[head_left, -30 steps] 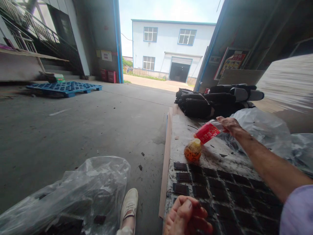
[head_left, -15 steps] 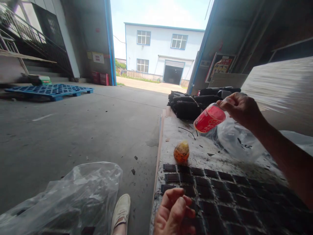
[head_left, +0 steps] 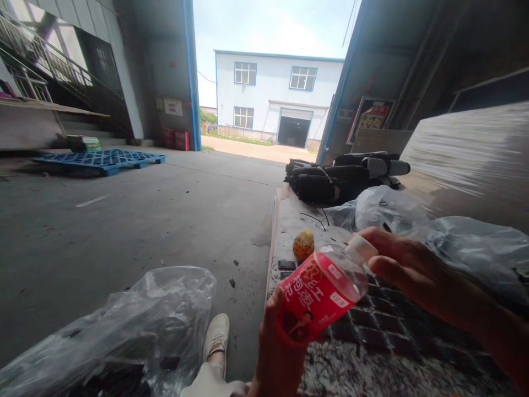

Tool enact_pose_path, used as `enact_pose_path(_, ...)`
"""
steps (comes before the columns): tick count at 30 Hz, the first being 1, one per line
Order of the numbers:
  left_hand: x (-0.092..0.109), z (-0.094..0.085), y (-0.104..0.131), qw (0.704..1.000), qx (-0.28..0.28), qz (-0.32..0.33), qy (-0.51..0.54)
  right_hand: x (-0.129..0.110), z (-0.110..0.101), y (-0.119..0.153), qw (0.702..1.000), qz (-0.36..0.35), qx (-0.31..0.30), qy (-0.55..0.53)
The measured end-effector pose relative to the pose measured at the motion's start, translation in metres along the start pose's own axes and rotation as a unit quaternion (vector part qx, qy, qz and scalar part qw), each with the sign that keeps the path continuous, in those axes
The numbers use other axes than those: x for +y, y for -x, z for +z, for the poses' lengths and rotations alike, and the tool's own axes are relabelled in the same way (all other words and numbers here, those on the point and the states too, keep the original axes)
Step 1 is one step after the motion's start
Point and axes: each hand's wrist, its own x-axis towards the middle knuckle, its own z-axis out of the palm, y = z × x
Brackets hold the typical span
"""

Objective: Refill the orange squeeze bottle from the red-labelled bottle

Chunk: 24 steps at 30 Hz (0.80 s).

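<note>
A clear bottle with a red label (head_left: 314,295) and a white cap is tilted, its cap end up and to the right. My left hand (head_left: 279,347) is wrapped round the bottle's lower part. At the white cap (head_left: 362,248), the fingers of my right hand (head_left: 397,259) grip its side. Behind the bottle, an orange-brown roundish object (head_left: 303,245) sits on the worktop (head_left: 285,220). Rows of dark rectangular pieces (head_left: 386,322) lie on the worktop beneath and to the right of the bottle.
Black bundles (head_left: 330,179) lie at the worktop's far end, with clear plastic bags (head_left: 388,207) nearer. Another plastic bag (head_left: 165,309) with dark pieces is at the lower left. A blue pallet (head_left: 103,160) rests on the floor beyond. A wrapped stack (head_left: 471,149) stands at the right.
My right hand has brought the bottle down and nearer. My left hand, empty before, has come up and taken hold of its lower part. The view has shifted slightly.
</note>
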Motion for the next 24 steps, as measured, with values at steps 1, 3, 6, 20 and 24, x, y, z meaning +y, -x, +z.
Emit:
enact_pose_path(1,-0.001,0.001,0.002,0.999,-0.002,0.028,-0.02,0.001,0.002,0.001,0.999,0.012,0.003,-0.03)
enact_pose_path(3,-0.004,0.004,0.008,0.992,-0.013,0.101,-0.079,0.002,0.007,0.002,0.995,0.045,0.01,-0.087)
enact_pose_path(6,-0.009,0.007,0.013,0.956,-0.031,0.239,-0.168,0.002,0.016,0.004,0.989,0.085,0.078,-0.091)
enact_pose_path(20,-0.006,-0.004,0.004,0.994,-0.009,0.083,-0.07,-0.011,0.025,0.017,0.992,-0.027,0.123,0.008)
enact_pose_path(24,-0.005,-0.006,0.008,0.996,-0.018,0.083,-0.03,-0.015,0.025,0.021,0.988,-0.089,0.123,0.032)
